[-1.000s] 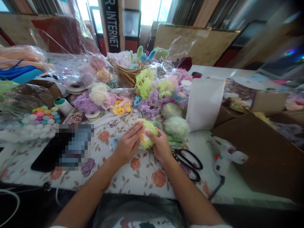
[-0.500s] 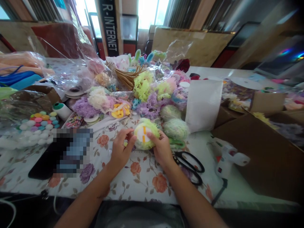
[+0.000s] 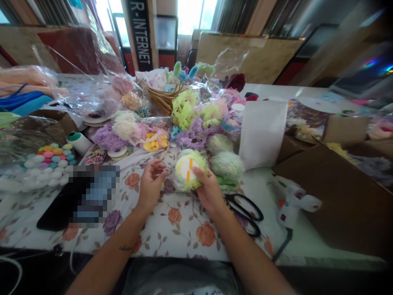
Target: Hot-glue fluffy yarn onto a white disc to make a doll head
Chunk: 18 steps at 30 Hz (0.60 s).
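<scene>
A round, fluffy yellow-green ruffled piece with a white disc on its face is in front of me. Two short orange strips lie across the disc. My right hand grips its right side, thumb on the disc and the other fingers behind, mostly hidden. To the left, apart from it, my left hand is loosely curled with thumb and fingers apart, holding nothing I can see. Pale green yarn balls lie just beyond my right hand. Black-handled scissors rest to its right, their blades partly hidden by the hand.
A white glue gun stands at right beside a cardboard box. A white upright bag stands behind. Heaped ruffled trims spread across the back. On the left are a phone, bagged pompoms and a thread spool.
My left hand has come away from the fluffy piece and moved left. The piece, still in my right hand, has turned slightly, its orange strips now slanting.
</scene>
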### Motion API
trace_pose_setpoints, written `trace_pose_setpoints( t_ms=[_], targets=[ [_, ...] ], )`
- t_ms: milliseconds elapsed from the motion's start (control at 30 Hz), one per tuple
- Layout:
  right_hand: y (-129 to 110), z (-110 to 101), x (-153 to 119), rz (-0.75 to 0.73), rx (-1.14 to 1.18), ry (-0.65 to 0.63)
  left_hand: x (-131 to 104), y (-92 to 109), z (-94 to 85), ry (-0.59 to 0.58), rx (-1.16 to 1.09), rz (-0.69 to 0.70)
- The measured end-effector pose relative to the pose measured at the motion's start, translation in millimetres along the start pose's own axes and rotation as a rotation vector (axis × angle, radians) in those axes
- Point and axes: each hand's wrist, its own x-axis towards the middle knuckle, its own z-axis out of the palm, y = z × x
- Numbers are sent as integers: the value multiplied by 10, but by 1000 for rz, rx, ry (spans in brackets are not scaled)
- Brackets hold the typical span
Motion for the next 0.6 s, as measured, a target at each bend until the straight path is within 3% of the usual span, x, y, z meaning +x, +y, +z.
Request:
trace_pose_setpoints(
  t_ms=[67, 133, 200, 300, 600],
  targets=[
    [20, 1, -7, 7, -35, -11, -44, 21, -4, 8, 188, 302],
    [42, 8, -23, 12, -92, -57, -95, 41, 16, -136, 353, 589],
    [51, 16, -41, 4, -135, -103, -132, 41, 51, -300, 460, 732],
    [32, 26, -60, 7, -126, -119, -157, 4, 93, -397, 538, 719],
    [-30, -32, 32, 27, 34, -45, -172, -55, 92, -400, 621, 627]
  ],
)
